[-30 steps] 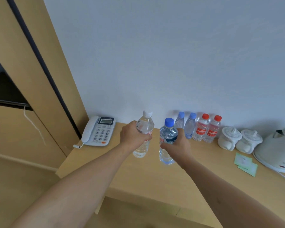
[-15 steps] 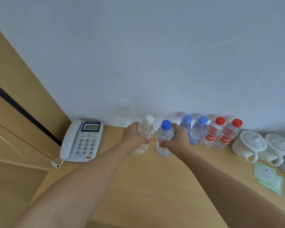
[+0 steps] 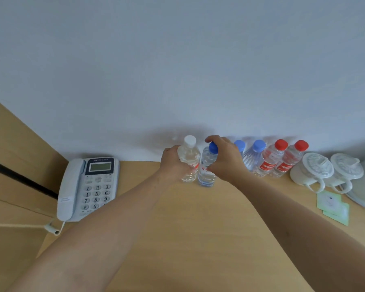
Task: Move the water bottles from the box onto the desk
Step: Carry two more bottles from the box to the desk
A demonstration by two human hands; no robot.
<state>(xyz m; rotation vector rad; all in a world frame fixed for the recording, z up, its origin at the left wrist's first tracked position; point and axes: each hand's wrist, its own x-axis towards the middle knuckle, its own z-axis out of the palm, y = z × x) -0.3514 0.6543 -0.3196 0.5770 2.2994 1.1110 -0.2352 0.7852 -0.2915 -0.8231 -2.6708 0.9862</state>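
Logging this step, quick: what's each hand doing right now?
Left hand: grips the white-capped water bottle.
Right hand: grips the blue-capped water bottle.

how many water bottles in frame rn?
6. White-capped bottle in left hand, blue-capped bottle in right hand; two blue-capped and two red-capped along the wall. Others may be hidden.

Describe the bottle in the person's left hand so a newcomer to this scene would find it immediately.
Start at the grey desk phone on the wooden desk and look right along the wall to the row of water bottles. The first one in that row, gripped by the left hand, is it: the white-capped bottle. Every other bottle has a blue or red cap.
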